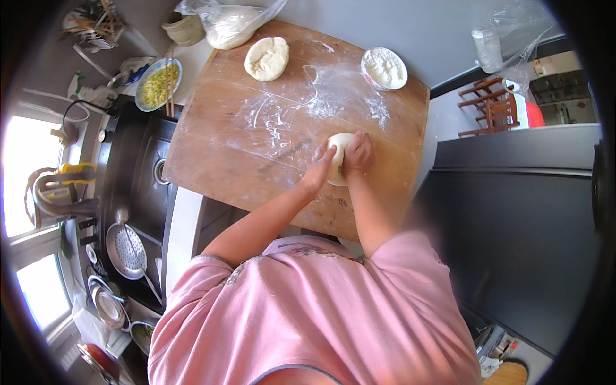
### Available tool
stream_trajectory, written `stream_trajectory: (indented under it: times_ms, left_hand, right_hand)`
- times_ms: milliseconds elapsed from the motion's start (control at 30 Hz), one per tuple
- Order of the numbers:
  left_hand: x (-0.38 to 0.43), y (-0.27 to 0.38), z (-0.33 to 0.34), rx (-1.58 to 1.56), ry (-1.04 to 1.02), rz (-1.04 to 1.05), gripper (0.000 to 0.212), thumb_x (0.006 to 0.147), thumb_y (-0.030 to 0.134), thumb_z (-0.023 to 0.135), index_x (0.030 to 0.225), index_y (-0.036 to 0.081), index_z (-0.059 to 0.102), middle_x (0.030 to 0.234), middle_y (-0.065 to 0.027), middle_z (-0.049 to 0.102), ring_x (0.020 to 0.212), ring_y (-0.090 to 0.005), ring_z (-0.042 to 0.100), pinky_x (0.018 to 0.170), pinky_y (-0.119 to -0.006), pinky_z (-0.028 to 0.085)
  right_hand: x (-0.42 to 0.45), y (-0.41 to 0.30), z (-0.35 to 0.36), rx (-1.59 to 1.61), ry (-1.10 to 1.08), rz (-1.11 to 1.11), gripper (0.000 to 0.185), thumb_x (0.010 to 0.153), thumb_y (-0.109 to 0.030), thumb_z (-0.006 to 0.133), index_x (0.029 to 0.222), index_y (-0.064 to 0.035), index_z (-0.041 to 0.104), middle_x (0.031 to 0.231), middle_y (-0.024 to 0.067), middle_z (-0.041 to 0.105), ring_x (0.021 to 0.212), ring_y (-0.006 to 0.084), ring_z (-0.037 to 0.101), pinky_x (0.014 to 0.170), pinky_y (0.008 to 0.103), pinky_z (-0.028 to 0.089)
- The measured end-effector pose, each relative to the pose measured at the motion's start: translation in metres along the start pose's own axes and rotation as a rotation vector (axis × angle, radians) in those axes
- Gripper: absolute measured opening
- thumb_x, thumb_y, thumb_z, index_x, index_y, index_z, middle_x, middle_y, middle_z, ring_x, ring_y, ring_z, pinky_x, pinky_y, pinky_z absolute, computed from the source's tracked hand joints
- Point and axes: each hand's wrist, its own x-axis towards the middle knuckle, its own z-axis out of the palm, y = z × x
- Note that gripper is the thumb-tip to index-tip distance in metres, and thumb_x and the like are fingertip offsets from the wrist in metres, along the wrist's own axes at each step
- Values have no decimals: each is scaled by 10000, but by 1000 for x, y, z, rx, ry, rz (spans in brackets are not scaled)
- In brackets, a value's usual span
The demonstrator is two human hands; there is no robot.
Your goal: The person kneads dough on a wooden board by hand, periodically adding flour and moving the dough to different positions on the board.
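Note:
A lump of pale dough (339, 140) lies on a floured wooden board (231, 159), between my two hands. My left hand (319, 166) lies along the dough's left side, with the thumb on its top. On the other side my right hand (360, 151) has its fingers curled and presses into the dough. Part of the dough is hidden under the hands. Another flattened round of dough (266, 59), creased on top, sits at the board's far left. A bowl of white flour (384, 68) stands at the far right of the board.
Left of the board are a plate of chopped yellow-green food (156, 85) with chopsticks (169, 89), a dark sink (144, 144) and a perforated metal skimmer (126, 251). A clear plastic bag of dough (231, 30) touches the far left corner. A dark cabinet (505, 240) stands on the right.

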Motion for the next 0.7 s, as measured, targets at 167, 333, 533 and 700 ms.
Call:
stream_trajectory:
  times_ms: [167, 333, 533, 700]
  left_hand:
    - [-3, 4, -6, -144, -5, -149, 585, 811, 399, 432, 1274, 117, 213, 1231, -74, 335, 1142, -197, 307, 925, -350, 252]
    - [1, 6, -10, -181, -28, -249, 543, 813, 412, 422, 1243, 121, 265, 1157, -64, 389, 1067, -201, 377, 874, -384, 307]
    - [-11, 9, -6, -162, 35, -226, 548, 796, 420, 449, 1217, 109, 287, 1143, -94, 387, 1060, -232, 380, 861, -394, 323]
    - [-20, -1, 5, -173, 97, -191, 613, 778, 440, 470, 1241, 109, 243, 1163, -116, 368, 1074, -250, 367, 866, -399, 323]
  right_hand:
    - [15, 9, 14, -105, 60, 51, 309, 767, -254, 380, 610, -32, 526, 649, 147, 550, 623, 325, 512, 558, 424, 404]
    - [33, 8, 23, -145, -8, 210, 372, 769, -314, 344, 618, -37, 541, 679, 148, 564, 630, 346, 523, 565, 439, 412]
    - [55, 0, 21, -147, -124, 260, 456, 800, -377, 285, 680, -45, 574, 754, 150, 579, 704, 340, 539, 616, 443, 422]
    - [74, -3, 20, -99, -168, 244, 513, 818, -417, 255, 711, -42, 588, 799, 146, 591, 740, 336, 550, 639, 445, 429]
